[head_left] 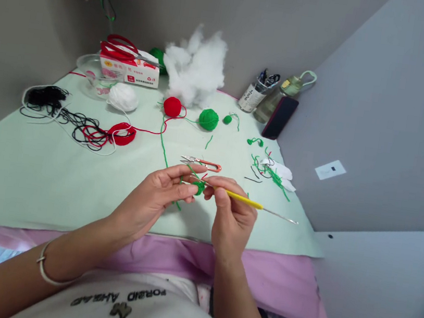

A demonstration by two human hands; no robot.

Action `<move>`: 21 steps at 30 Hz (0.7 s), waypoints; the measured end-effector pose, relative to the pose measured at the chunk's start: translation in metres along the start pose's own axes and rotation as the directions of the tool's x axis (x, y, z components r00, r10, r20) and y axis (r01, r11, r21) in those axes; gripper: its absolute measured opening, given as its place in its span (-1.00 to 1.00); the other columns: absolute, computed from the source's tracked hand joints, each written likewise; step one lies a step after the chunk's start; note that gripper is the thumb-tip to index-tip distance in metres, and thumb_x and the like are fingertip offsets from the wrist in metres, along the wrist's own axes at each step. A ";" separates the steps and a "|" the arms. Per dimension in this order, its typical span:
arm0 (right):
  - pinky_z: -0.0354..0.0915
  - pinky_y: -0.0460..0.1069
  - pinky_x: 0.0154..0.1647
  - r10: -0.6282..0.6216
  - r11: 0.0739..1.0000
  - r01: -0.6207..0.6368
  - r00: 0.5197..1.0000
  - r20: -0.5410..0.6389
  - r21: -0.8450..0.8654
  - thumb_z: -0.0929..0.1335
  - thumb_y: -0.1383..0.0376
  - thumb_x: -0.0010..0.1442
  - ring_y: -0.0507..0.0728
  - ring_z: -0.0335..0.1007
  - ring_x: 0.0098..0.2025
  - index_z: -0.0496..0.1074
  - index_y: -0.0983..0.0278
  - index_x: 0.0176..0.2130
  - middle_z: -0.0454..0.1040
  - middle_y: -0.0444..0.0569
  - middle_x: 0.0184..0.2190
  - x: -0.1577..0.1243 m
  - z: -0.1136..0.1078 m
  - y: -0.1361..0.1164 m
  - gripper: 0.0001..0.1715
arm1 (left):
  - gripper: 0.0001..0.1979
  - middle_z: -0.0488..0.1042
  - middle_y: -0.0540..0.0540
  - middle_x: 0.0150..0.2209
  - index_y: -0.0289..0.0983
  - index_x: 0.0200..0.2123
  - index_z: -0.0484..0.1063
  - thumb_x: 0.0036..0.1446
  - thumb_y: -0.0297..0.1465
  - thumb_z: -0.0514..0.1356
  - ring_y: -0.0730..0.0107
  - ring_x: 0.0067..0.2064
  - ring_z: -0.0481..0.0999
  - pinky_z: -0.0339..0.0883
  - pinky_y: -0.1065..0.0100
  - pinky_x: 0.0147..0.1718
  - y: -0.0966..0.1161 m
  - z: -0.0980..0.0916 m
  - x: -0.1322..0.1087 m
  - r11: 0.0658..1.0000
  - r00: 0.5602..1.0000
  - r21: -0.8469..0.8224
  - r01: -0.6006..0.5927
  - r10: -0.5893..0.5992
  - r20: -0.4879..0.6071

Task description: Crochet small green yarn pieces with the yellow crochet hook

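Between thumb and fingers, my left hand (157, 193) pinches a small green crochet piece (200, 188), with green yarn running over the raised index finger. My right hand (234, 212) grips a crochet hook (243, 199) by its yellow handle; one metal end points right. The hook's other end meets the green piece, and its tip is partly hidden by yarn and fingers. Just beyond my hands lie orange-handled thread snips (211, 166). A green yarn strand (164, 147) runs from the hands toward the back of the table.
Behind are a red yarn ball (172, 107), a green yarn ball (208, 119), a white yarn ball (123, 97) and white stuffing (196, 70). Tangled black yarn (47, 97) lies left. Red scissors (120, 49) rest on a box. Yarn scraps (276, 177), a phone (280, 118) and a bottle (266, 111) stand right.
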State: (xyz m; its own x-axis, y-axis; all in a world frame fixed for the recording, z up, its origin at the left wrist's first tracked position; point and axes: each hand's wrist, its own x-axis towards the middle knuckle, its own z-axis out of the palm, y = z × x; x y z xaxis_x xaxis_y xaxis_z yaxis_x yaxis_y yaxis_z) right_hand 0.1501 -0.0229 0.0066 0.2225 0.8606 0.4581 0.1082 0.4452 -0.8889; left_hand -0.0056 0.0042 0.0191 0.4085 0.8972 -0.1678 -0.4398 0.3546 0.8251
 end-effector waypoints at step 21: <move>0.49 0.06 -0.27 -0.256 0.951 0.262 0.965 0.058 -0.162 0.26 0.38 0.45 0.09 0.55 -0.27 0.55 0.12 -0.05 0.63 -0.06 -0.21 -0.011 -0.001 -0.008 -0.71 | -0.72 0.48 0.02 -0.31 -0.04 -0.05 0.71 0.15 -0.39 0.42 0.40 -0.22 0.42 0.31 0.40 -0.21 0.001 -0.006 -0.002 0.969 0.990 0.216 -0.122 0.133 -0.037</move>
State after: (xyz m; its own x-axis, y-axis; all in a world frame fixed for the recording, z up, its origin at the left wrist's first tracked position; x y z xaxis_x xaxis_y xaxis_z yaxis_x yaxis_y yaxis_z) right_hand 0.1481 -0.0361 0.0092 0.1313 0.7310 0.6696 0.3181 0.6087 -0.7269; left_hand -0.0118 0.0040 0.0168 0.3167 0.9454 -0.0764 -0.3034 0.1773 0.9362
